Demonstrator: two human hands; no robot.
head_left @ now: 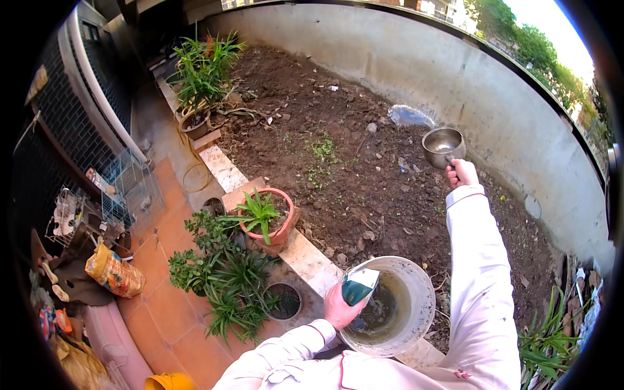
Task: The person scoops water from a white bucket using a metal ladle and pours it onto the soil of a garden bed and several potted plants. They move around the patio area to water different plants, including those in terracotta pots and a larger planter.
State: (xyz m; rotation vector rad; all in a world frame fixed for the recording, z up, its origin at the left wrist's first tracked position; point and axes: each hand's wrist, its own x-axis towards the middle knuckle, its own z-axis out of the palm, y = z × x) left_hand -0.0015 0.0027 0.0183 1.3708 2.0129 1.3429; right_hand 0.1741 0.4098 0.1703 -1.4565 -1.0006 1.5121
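Observation:
My right hand (462, 174) reaches far out over the soil bed, its fingers wrapped round the handle of a round metal dipper (443, 144). The dipper's bowl faces up and shows a bare inside; whether a little water lies in it I cannot tell. Close to my body, my left hand (342, 308) grips a green and white packet (359, 286) at the left rim of a whitish plastic bucket (421, 294). Murky liquid (380, 311) lies at the bottom of the bucket, which stands by the bed's tiled edge.
Brown soil (351, 188) fills the bed up to a concrete wall (494, 97). Along its tiled ledge (312, 259) stand a terracotta pot (284, 231) and several potted plants (237, 273). On the left floor are a wire cage (130, 188) and a printed sack (116, 272).

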